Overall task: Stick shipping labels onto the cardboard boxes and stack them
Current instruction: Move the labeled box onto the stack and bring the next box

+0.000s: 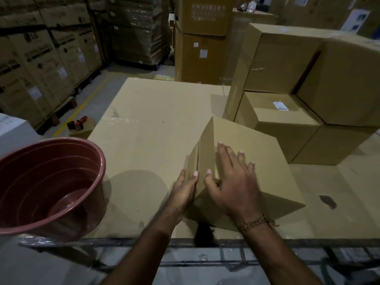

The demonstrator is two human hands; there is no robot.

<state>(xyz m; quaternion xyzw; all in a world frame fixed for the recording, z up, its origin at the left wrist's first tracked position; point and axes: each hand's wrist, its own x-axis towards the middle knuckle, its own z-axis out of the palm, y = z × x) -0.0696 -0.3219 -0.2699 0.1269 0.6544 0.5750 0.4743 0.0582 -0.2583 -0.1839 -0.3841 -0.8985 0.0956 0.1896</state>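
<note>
A plain cardboard box (pixel 265 159) sits tilted on the cardboard-covered table (pixel 150 120), one corner pointing toward me. My left hand (pixel 184 190) lies flat against its left side with straight fingers. On the top face my right hand (pixel 234 177) rests with fingers spread, the thumb over the near edge. At the right stands a stack of brown boxes (pixel 287 58); one lower box (pixel 275 114) carries a white shipping label (pixel 280 105) on its top.
A reddish plastic bucket (pixel 45 186) stands at the table's left front corner. A tape dispenser (pixel 77 124) lies on a low box beyond the table's left edge. Pallets of large cartons (pixel 41 58) line the left aisle. A metal frame (pixel 205 243) runs along the table's near edge.
</note>
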